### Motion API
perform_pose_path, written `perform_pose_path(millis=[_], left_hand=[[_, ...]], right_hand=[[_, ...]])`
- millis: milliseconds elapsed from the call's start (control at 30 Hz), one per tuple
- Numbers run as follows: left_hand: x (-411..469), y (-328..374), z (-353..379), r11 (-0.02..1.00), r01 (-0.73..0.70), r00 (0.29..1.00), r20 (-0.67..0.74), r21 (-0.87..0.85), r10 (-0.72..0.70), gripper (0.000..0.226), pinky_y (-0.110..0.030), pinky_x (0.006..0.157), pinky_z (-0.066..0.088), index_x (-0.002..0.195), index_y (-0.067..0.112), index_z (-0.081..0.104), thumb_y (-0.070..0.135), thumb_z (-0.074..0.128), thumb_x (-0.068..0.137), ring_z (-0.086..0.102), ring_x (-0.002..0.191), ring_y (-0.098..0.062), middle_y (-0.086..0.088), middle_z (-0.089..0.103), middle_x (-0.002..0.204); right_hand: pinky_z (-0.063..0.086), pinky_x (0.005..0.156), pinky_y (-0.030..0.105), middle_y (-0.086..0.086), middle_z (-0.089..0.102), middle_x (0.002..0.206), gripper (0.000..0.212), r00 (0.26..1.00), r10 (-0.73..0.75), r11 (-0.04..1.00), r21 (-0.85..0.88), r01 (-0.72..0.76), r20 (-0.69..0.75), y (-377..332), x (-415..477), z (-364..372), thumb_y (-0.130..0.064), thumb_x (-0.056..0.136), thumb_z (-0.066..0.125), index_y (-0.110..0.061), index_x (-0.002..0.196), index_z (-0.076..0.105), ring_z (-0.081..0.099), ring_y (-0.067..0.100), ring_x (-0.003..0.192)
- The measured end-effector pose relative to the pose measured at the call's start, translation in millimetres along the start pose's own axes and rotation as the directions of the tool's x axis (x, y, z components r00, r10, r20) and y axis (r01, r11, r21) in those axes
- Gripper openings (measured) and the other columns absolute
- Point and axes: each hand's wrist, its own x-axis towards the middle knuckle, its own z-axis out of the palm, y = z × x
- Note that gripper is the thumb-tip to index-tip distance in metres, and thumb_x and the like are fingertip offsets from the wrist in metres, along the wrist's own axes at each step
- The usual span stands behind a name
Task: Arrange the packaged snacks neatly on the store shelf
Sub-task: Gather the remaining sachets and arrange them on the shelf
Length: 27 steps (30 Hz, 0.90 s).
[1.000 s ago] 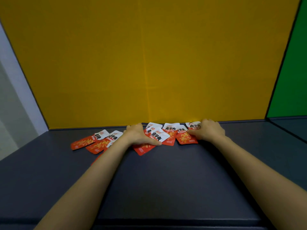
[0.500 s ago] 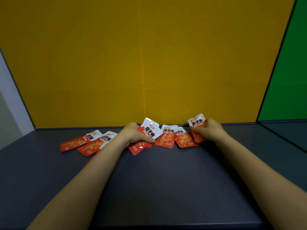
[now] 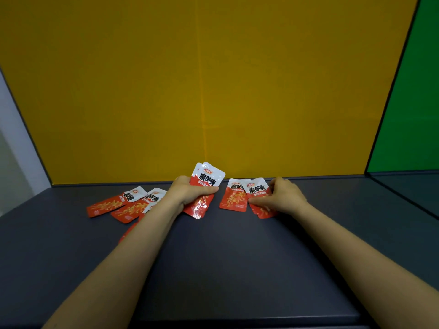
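Red and white snack packets lie on a dark grey shelf near its yellow back wall. My left hand grips a small stack of packets, tilted up off the shelf. My right hand holds a packet at its right edge, low on the shelf. Beside it on the left a single packet lies flat. Further left, a loose pile of packets overlaps, partly hidden by my left forearm.
The yellow back wall rises right behind the packets. A green panel borders the shelf on the right, a pale wall on the left. The front half of the shelf holds only my forearms.
My left hand has raised its stack higher and more upright. My right hand has brought its packet down next to the single flat packet in the middle.
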Motion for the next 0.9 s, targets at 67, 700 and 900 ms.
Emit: perform_pose_path(millis=[67,700,900], left_hand=[[-1,0,2,1.0,-0.016,1.0,-0.001,-0.013,0.016,0.019,-0.027,0.066,0.051,0.076,0.02,0.062,0.023,0.08,0.071,0.063,0.07,-0.016,-0.005,0.068,0.085],[15,21,67,0.97,0.029,0.997,-0.074,0.241,-0.011,0.089,-0.041,0.092,0.051,0.121,0.002,0.045,0.036,0.089,0.051,0.059,0.111,-0.031,-0.01,0.06,0.121],[19,18,58,0.995,0.035,0.999,-0.028,0.098,-0.032,0.037,-0.043,0.086,0.055,0.078,0.013,0.066,0.017,0.091,0.05,0.068,0.092,-0.03,-0.013,0.071,0.102]], right_hand=[[0.05,0.087,0.039,0.006,0.056,0.125,0.083,0.999,0.027,0.998,-0.05,-0.025,0.027,-4,0,0,-0.064,0.063,0.072,-0.012,0.123,0.049,0.055,0.024,0.114],[0.041,0.078,0.028,0.005,0.064,0.119,0.048,0.999,0.015,1.0,0.027,-0.016,0.038,-3,-4,-6,-0.048,0.075,0.071,-0.019,0.111,0.061,0.059,0.024,0.11],[0.042,0.086,0.03,0.004,0.063,0.122,0.042,1.0,-0.003,0.999,0.044,0.004,-0.029,4,-8,-9,-0.045,0.082,0.064,-0.018,0.113,0.057,0.057,0.025,0.113]])
